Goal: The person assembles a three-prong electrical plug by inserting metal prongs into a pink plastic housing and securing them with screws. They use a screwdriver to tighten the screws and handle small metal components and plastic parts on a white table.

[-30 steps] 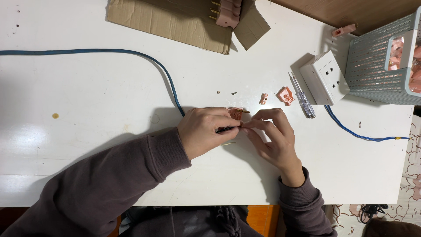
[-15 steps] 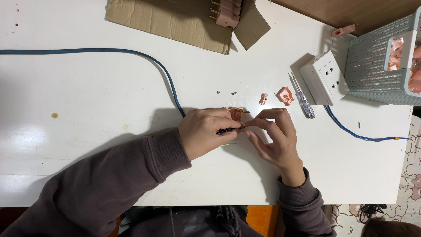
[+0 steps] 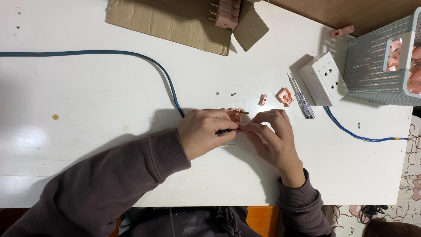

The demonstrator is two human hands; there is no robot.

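My left hand (image 3: pixel 204 131) is closed around the end of a blue cable (image 3: pixel 131 57) and a pink plug body (image 3: pixel 233 114) with brass pins, held at the middle of the white table (image 3: pixel 87 123). A thin black wire end sticks out between thumb and fingers. My right hand (image 3: pixel 272 138) meets it from the right, fingertips pinching that wire end beside the plug. Two small pink plug parts (image 3: pixel 284 96) lie just beyond my right hand, next to a clear-handled screwdriver (image 3: pixel 302 102). What lies under my fingers is hidden.
A white wall socket (image 3: pixel 325 78) trails a blue wire to the right edge. A grey mesh basket (image 3: pixel 377 61) of pink parts stands at far right. Flattened cardboard (image 3: pixel 175 22) with a pink plug (image 3: pixel 228 8) lies at the back. Tiny screws (image 3: pixel 226 94) sit mid-table.
Both hands stay in place; the fingers shift slightly on the plug and wire, and the pink plug body shows a little more above my left hand.
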